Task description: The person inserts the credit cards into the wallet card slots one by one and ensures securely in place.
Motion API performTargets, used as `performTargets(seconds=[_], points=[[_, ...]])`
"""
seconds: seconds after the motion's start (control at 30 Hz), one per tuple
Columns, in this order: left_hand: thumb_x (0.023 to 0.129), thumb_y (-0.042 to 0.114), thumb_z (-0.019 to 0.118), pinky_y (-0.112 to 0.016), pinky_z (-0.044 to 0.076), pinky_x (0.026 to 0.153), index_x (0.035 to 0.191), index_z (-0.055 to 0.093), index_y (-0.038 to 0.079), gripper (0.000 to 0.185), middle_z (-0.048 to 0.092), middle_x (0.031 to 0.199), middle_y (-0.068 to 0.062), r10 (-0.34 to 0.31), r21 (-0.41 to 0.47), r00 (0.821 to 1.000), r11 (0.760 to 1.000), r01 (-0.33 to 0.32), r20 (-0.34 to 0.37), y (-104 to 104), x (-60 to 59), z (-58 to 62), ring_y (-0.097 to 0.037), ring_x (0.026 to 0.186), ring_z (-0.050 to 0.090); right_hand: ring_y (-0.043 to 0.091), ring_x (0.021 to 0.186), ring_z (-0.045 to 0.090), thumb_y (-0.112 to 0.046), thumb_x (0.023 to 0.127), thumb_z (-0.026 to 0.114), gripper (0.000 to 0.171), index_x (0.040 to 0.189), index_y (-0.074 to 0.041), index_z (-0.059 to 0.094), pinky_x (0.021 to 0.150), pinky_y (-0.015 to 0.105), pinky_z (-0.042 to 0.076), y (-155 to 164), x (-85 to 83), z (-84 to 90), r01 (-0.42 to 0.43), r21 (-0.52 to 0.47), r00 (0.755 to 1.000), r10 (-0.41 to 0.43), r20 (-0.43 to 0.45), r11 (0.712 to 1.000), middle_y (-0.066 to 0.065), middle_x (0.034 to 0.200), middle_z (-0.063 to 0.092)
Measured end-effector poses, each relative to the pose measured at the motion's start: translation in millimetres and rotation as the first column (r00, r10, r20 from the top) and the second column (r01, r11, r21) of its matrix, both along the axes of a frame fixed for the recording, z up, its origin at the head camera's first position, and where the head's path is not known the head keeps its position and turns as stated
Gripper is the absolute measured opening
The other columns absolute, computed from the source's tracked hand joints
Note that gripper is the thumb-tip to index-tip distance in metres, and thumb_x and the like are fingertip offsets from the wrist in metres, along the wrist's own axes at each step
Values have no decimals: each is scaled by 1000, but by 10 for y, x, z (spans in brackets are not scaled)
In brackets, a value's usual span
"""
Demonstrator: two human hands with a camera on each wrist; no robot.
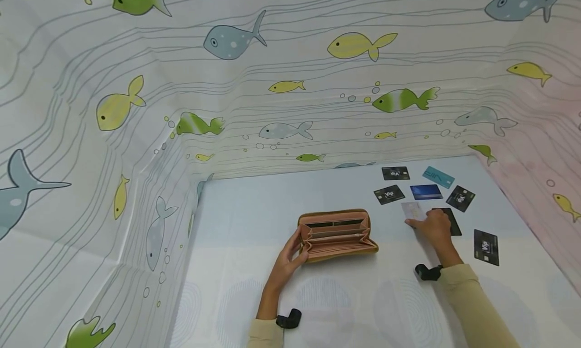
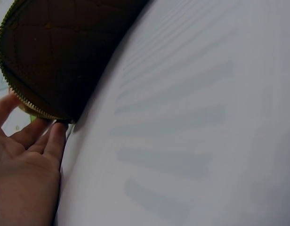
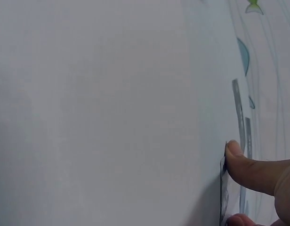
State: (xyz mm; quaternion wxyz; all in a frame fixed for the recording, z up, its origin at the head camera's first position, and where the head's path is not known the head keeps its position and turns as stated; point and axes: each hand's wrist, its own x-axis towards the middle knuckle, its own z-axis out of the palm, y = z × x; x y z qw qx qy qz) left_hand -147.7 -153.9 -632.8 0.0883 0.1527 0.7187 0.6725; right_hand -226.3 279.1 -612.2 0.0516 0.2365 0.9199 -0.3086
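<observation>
Two bare hands are at work, and the fingers of both are bent onto something. The thumb and fingertips of the right hand (image 1: 437, 232) are drawn nearly together, pinching a pale silvery-white plastic card (image 1: 411, 210); the right wrist view shows that card tilted up on its edge between them. The fingers of the left hand (image 1: 286, 259) are parted only by what they grip: the left end of a tan, zip-around wallet (image 1: 338, 237), with the thumb at its near corner and the other fingers along its outer side. A gold-toothed zip (image 2: 23, 99) runs just beside those fingertips, edging a dark quilted cover.

Right of the left fingers, the wallet gapes upward, its pinkish-tan pleated compartments spread; dark strips show in its far slots, too small to identify. Close beside the right fingers, partly hidden by them, lies a black card (image 1: 454, 224). Beyond these fingers are a glossy blue card (image 1: 425, 192), a teal card (image 1: 438, 177) and three black cards marked "Vip" (image 1: 389, 194). Nearer the person, right of the right hand, lies another black Vip card (image 1: 486, 247).

Under both hands spreads a white tabletop (image 1: 345, 307) with faint circles. Farthest from the fingers hangs a pale fish-printed backdrop (image 1: 281, 106).
</observation>
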Motion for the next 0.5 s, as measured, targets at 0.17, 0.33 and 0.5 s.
performTargets(seconds=[0.17,0.33,0.5], points=[[100,10,58,-57,22,123,160,23,23,71,23,166,-6,11,5,1000,1000,-11,-3,1,-2,-7,-31,151,26,48,108,46,-29,84,80,75,130,23,50,97,62,43,-15,-22,34,6,-21,999,-5,40,1000,41,127,50],[100,7,57,-56,20,123,161,21,20,72,21,167,-7,9,3,1000,1000,-9,24,10,-6,-14,-32,152,24,48,112,41,-28,84,79,74,130,23,50,98,63,40,-16,-17,41,30,-57,999,-28,42,998,42,128,45],[100,7,58,-59,20,123,161,18,11,74,18,167,-13,-13,-3,999,1000,13,36,8,15,113,-37,152,23,46,109,39,-27,83,79,71,129,21,52,93,60,42,-12,-16,28,39,-62,999,-37,27,997,39,125,43]])
